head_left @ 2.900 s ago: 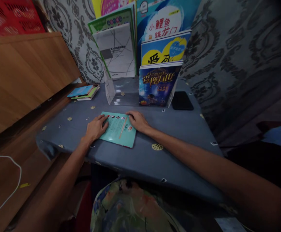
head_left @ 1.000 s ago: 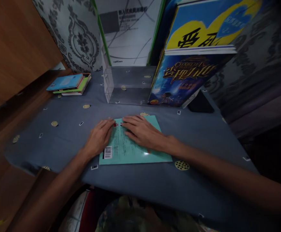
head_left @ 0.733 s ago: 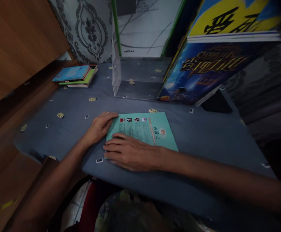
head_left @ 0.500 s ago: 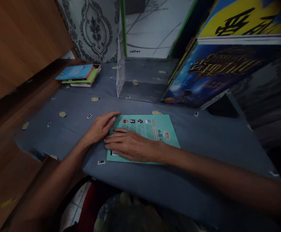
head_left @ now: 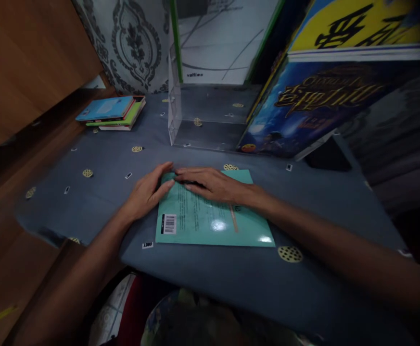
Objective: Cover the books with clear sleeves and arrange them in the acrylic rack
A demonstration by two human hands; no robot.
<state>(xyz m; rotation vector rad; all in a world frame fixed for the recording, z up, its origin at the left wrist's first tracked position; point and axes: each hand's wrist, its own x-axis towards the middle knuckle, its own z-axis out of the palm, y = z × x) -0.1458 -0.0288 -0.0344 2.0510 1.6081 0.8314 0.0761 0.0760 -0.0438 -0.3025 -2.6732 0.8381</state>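
A teal book (head_left: 210, 226) lies flat on the grey patterned tablecloth (head_left: 210, 274), with a barcode at its near left corner. My left hand (head_left: 146, 192) rests at the book's left edge, its thumb on the cover and its fingers stretched along the side. Across the far part of the cover lies my right hand (head_left: 217, 185), palm down with fingers extended toward the left. Its fingertips come close to my left thumb and fingers at the far left corner, and they hide part of the printed text.
A small stack of books (head_left: 112, 113) sits at the back left. A clear acrylic stand (head_left: 175, 110) is behind the teal book. To its right lean large upright books (head_left: 296, 101) and a dark object (head_left: 328, 154). A wooden panel (head_left: 32, 62) borders the left.
My right hand has slid away from me over the cover, from its middle to its far edge, baring the barcode. My left hand stays at the left edge, its thumb more spread.
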